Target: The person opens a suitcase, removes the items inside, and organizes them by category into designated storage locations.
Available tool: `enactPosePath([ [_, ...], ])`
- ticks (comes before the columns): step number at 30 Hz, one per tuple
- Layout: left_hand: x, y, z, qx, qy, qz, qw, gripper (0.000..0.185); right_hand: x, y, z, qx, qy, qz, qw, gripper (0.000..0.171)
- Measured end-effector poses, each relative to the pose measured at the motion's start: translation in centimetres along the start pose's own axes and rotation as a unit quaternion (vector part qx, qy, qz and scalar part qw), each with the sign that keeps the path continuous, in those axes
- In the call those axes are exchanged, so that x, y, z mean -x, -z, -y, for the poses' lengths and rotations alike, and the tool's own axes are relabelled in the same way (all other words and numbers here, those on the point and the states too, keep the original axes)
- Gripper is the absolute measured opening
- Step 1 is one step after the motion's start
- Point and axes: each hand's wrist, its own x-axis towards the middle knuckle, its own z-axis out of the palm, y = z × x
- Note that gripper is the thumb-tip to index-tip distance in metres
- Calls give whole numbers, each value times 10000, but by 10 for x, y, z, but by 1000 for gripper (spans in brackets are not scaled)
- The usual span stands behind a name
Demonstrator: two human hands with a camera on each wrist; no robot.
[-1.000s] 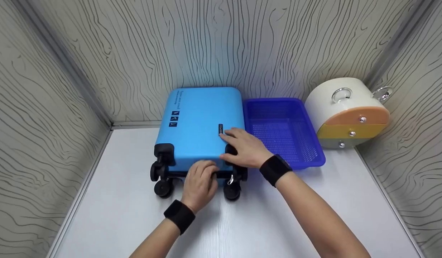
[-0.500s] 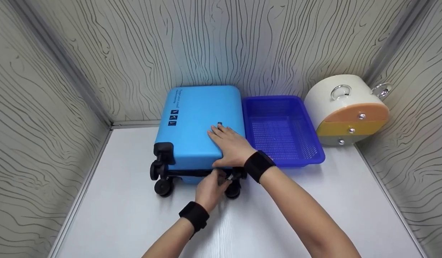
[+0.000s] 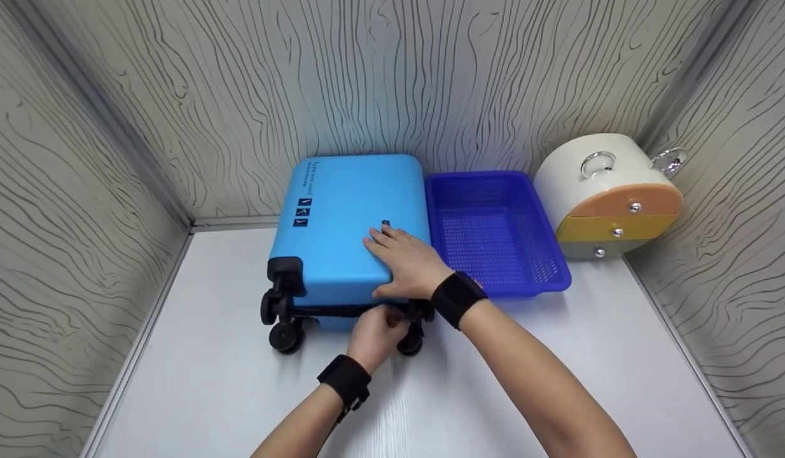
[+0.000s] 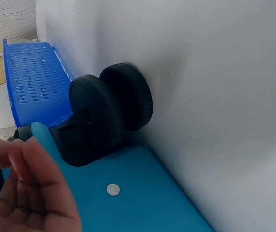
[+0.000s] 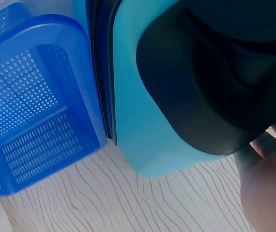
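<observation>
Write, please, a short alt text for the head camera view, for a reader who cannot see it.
A person's right hand lies flat on a light blue suitcase lying on a white table, while the left hand works at its wheeled end between the black wheels. A blue basket touches the suitcase's right side, and a round white drawer box stands beyond it.

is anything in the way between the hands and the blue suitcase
Nothing visible. The right hand lies flat on the suitcase top near its wheel end, and the left hand is at the zipper line between the wheels. The blue basket sits beside the suitcase, clear of both hands.
</observation>
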Motion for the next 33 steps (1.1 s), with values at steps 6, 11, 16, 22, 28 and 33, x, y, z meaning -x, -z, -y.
enactPosePath([
  [6, 0, 1, 0, -336, 3, -97, 9994, 9, 0, -1, -1, -65, 6, -22, 10000, 103],
  [11, -1, -1, 0, -725, -263, -39, 9970, 9, 0, -1, -3, -72, -22, 3, 10000, 104],
  [16, -2, -4, -1, -472, -325, 55, 9983, 10, 1, 1, -2, 29, 3, -34, 10000, 103],
  [22, 1, -3, 2, -583, -404, 20, 9975, 13, 1, 4, -3, 241, 214, -149, 9994, 98],
  [28, 9, 0, 9, -879, -578, -181, 9943, 17, 0, 2, -7, 389, 302, -211, 9986, 96],
  [33, 13, 7, 20, -970, -585, -389, 9928, 17, 1, 0, -9, 227, 321, -277, 9988, 95],
])
